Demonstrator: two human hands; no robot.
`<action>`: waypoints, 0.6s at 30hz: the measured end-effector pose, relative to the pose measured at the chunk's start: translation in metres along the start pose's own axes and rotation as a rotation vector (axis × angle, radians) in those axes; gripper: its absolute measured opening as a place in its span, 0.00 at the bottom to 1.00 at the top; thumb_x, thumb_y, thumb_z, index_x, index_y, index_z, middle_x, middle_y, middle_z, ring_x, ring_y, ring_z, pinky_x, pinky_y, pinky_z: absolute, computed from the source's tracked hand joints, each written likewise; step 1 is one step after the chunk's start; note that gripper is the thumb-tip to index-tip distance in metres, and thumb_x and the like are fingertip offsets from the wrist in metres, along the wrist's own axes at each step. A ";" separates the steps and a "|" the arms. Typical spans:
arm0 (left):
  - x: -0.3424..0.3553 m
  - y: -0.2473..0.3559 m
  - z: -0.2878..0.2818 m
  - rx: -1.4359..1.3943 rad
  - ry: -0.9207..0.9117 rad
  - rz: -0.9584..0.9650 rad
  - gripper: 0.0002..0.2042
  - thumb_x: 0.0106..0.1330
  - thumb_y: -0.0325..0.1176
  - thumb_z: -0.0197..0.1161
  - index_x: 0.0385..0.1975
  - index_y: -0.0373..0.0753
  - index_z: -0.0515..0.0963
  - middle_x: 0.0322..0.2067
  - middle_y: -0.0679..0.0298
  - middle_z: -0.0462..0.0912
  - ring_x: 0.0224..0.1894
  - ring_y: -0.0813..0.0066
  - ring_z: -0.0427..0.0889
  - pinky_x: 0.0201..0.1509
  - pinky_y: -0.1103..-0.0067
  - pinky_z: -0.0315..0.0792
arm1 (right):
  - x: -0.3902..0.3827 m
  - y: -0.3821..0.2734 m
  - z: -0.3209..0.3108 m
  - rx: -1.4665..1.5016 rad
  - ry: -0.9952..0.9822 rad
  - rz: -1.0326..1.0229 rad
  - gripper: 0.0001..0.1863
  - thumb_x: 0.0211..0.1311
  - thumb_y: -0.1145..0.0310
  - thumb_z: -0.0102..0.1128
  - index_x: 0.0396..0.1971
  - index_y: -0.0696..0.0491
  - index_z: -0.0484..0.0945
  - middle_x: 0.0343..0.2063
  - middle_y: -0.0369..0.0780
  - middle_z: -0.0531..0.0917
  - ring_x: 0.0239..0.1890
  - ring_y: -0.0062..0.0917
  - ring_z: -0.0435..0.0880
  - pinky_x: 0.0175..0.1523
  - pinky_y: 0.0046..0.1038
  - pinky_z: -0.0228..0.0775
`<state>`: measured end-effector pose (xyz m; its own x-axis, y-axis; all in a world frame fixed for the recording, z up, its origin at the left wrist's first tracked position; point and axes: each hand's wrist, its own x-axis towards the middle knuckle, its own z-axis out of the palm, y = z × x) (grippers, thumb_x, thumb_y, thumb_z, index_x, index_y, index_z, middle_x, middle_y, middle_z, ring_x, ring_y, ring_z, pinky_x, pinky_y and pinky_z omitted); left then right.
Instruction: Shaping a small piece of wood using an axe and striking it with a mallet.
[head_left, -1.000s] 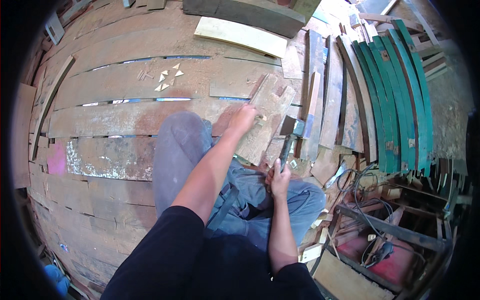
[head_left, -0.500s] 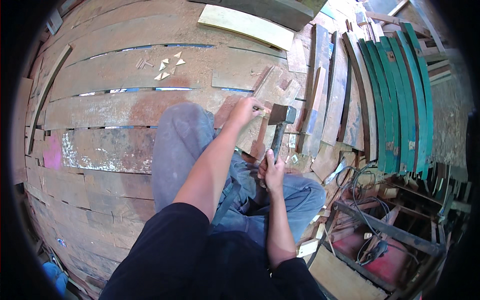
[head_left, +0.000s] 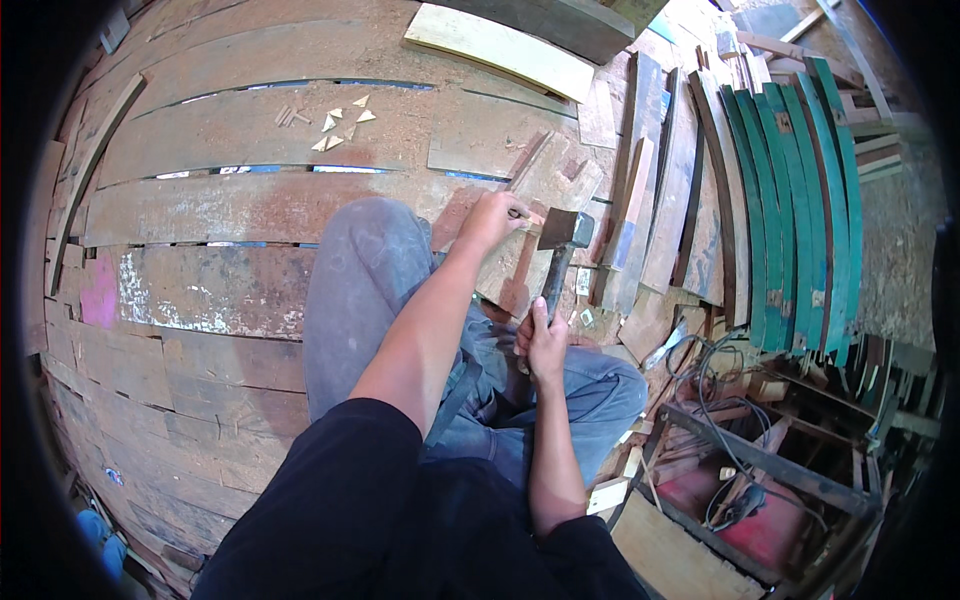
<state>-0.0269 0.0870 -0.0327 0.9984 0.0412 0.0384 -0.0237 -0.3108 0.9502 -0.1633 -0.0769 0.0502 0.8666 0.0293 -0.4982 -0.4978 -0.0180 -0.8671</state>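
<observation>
My right hand (head_left: 542,345) is wrapped around the dark handle of a hammer (head_left: 567,228). The hammer's blocky head is just to the right of my left fingertips, above a wooden board (head_left: 552,180) in front of my crossed legs. My left hand (head_left: 492,220) pinches a small pale wooden piece (head_left: 530,221) over that board. My fingers and the hammer head partly hide this piece, so its full shape cannot be made out. Whether the hammer touches it is unclear.
Small wooden triangles (head_left: 328,144) and short sticks (head_left: 291,116) lie on the plank floor (head_left: 200,210). A pale plank (head_left: 500,52) rests at the far side. Green curved slats (head_left: 790,210) stand at right, above a frame (head_left: 770,455) with tangled cables.
The view has shifted slightly. Both hands keep almost the same pose, with the hammer head still beside the left fingertips.
</observation>
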 end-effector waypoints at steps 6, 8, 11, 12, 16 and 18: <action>0.000 0.002 0.000 0.007 -0.011 -0.053 0.10 0.51 0.27 0.71 0.34 0.40 0.85 0.32 0.55 0.85 0.35 0.63 0.85 0.42 0.73 0.77 | 0.000 0.000 0.003 -0.006 0.005 0.012 0.18 0.73 0.55 0.46 0.26 0.50 0.60 0.12 0.29 0.61 0.11 0.13 0.58 0.14 0.20 0.53; 0.000 0.002 0.001 0.000 -0.006 -0.050 0.10 0.51 0.27 0.71 0.34 0.40 0.85 0.32 0.55 0.85 0.35 0.63 0.85 0.42 0.73 0.77 | -0.001 -0.001 0.004 -0.010 0.014 0.011 0.18 0.73 0.55 0.47 0.26 0.50 0.60 0.12 0.29 0.61 0.10 0.13 0.58 0.14 0.20 0.53; 0.001 0.003 0.001 -0.006 -0.012 -0.070 0.10 0.50 0.27 0.72 0.34 0.39 0.85 0.33 0.55 0.85 0.35 0.63 0.84 0.42 0.74 0.76 | 0.000 0.000 0.003 -0.002 0.013 0.006 0.18 0.73 0.54 0.47 0.26 0.50 0.61 0.11 0.29 0.61 0.10 0.13 0.58 0.14 0.20 0.53; 0.001 0.002 0.001 -0.005 -0.023 -0.093 0.10 0.50 0.26 0.72 0.34 0.38 0.85 0.35 0.56 0.85 0.36 0.64 0.84 0.42 0.74 0.76 | 0.001 0.001 0.003 0.011 0.001 0.001 0.18 0.73 0.54 0.47 0.26 0.50 0.61 0.12 0.29 0.61 0.10 0.13 0.59 0.14 0.20 0.53; 0.002 0.000 0.003 -0.001 -0.033 -0.113 0.10 0.50 0.26 0.72 0.34 0.38 0.85 0.35 0.56 0.85 0.37 0.64 0.84 0.42 0.74 0.76 | 0.000 0.000 0.003 -0.010 0.017 -0.001 0.18 0.73 0.54 0.47 0.25 0.50 0.61 0.12 0.29 0.61 0.10 0.13 0.59 0.14 0.20 0.53; 0.001 0.000 0.004 0.029 0.010 -0.024 0.10 0.51 0.28 0.71 0.35 0.42 0.85 0.33 0.56 0.85 0.35 0.61 0.84 0.42 0.73 0.77 | 0.001 -0.002 0.001 -0.010 -0.002 0.023 0.19 0.73 0.54 0.47 0.24 0.49 0.60 0.11 0.29 0.61 0.10 0.12 0.59 0.14 0.20 0.53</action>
<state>-0.0254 0.0837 -0.0340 0.9981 0.0584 0.0186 0.0022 -0.3369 0.9415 -0.1616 -0.0758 0.0511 0.8549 0.0304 -0.5179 -0.5172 -0.0287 -0.8554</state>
